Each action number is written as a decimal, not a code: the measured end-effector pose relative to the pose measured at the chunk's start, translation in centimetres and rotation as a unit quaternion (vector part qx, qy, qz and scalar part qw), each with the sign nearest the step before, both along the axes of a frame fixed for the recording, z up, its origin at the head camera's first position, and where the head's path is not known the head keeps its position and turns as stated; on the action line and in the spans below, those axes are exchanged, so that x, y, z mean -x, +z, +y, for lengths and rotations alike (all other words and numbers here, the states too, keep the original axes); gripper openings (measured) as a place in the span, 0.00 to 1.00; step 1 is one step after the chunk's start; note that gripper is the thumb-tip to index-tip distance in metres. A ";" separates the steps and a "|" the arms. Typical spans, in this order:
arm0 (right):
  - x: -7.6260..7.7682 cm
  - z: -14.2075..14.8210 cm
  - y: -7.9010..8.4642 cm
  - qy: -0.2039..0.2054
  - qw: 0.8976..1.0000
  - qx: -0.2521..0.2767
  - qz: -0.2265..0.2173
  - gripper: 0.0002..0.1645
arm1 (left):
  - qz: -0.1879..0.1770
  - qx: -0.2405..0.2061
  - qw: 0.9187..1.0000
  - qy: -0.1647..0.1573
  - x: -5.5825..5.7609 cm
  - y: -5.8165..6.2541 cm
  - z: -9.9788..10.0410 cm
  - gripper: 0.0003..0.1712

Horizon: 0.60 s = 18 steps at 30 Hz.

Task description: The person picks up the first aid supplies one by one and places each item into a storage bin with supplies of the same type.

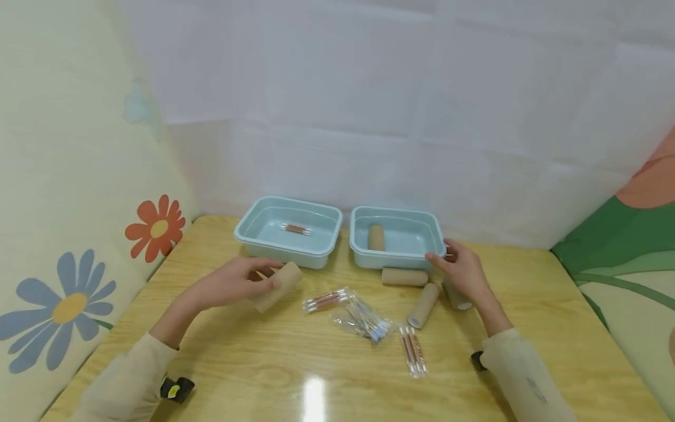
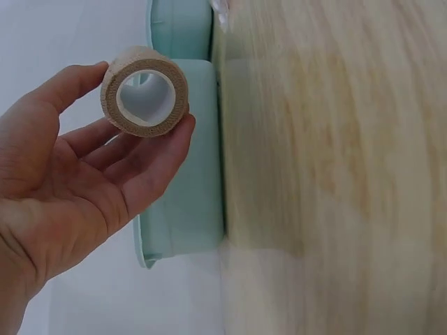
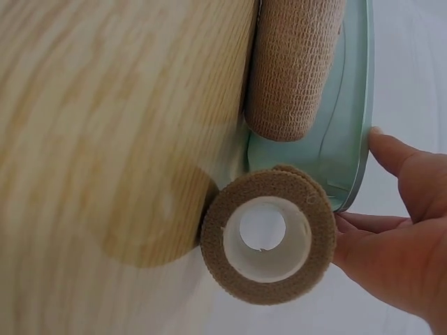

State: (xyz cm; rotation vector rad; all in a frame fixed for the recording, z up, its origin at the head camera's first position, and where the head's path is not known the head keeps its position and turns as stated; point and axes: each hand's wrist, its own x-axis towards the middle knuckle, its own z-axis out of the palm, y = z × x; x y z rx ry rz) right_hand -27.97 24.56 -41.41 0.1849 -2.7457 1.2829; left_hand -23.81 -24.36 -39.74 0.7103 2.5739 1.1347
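– Left hand (image 1: 234,286), head view. State?
– Pinching a tan roll (image 1: 280,286) between thumb and fingers, raised over the counter (image 1: 253,363) just in front of the left tub (image 1: 306,258).
– Right hand (image 1: 464,268)?
– Gripping the near right corner of the right tub (image 1: 390,261), thumb on the side nearer the person. An inside roll (image 1: 376,237) sits toward that tub's left.
– Others on the counter?
– Crosswise roll (image 1: 405,276) just in front of the right tub; slanted roll (image 1: 424,306) nearer the person; partly hidden roll (image 1: 456,298) by the right hand. Two brown swab packets, one at centre (image 1: 326,300) and one farther right (image 1: 413,351), with a blue-and-white packet (image 1: 369,321) between. Small brown packet (image 1: 295,229) inside the left tub.
– Left wrist view?
– Held tan roll seen end-on: hollow, white core, thumb on one side, fingertips on the other. Tubs behind it.
– Right wrist view?
– Thumb at the tub's rim, fingers at its outer side, partly covered by a roll's near end. Whether they touch that roll: cannot tell.
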 end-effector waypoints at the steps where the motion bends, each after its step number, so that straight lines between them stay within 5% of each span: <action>1: 0.0 0.0 0.0 0.000 1.000 0.001 0.000 0.42 | -0.004 -0.007 1.000 0.000 0.1 -0.1 0.0 0.27; 18: 0.4 0.0 -0.3 0.005 1.000 0.027 0.003 0.40 | -0.010 -0.034 0.999 -0.002 0.0 -0.8 1.4 0.26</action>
